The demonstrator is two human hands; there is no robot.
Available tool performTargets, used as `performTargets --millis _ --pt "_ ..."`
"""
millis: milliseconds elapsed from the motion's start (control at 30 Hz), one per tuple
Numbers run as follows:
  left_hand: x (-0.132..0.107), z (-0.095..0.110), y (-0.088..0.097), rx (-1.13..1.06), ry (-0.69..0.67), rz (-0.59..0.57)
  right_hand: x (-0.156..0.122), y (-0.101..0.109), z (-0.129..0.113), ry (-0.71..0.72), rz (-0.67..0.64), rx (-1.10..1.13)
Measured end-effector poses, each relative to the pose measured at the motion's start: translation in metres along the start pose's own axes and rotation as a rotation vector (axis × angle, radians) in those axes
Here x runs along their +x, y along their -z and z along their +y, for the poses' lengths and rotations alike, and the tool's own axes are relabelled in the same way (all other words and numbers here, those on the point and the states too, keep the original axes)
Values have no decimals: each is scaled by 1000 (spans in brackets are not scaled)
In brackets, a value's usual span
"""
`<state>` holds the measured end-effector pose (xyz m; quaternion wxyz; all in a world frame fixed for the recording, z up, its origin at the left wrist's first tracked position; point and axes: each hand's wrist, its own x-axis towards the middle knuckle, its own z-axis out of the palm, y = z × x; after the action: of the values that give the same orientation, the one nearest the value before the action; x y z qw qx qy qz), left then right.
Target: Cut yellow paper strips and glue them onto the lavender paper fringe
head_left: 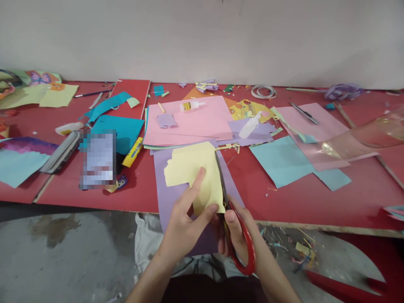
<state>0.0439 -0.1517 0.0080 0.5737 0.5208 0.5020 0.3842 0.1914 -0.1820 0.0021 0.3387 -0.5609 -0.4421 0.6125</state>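
Yellow sheet (189,158): while its lower part is gripped by the left fingers, its broad upper part is spread beyond and to the left of their tips, above a purple sheet (166,198).
Left hand (184,212): index finger laid along the yellow face, thumb pressed near the lower right corner; the remaining fingers are largely hidden.
Right hand (236,233): fingers closed round the red handles of the scissors (251,250), thumb uppermost.
Blades (221,179): long axis directed away from the right fingers, slightly leftward; set along the right edge of the yellow sheet, tips near its far corner. Whether they are parted cannot be told.
Governing relation: the right edge is placed ahead and to the left of the right fingers, to the right of the left index fingertip; by the right hand the blades are commanded, by the left the sheet is steadied.
Pink sheets (195,122): stacked on the counter (252,202), beyond the fingertips.
Blue sheet (280,162): kept to the right of both hands' fingers.
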Motion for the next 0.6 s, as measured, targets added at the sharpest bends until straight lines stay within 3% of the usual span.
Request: performTargets --millis 133,200,367,467,600 --pt "3 0 5 -2 42 93 -5 7 7 47 -43 16" --pt "4 -1 10 7 39 141 -8 16 9 91 2 -40" --pt "13 10 26 24 -28 181 -6 56 5 197 377 -502" --pt "30 25 41 76 -141 217 5 83 3 270 588 -896" --pt "71 41 65 167 -296 143 20 107 4 366 611 -1153"
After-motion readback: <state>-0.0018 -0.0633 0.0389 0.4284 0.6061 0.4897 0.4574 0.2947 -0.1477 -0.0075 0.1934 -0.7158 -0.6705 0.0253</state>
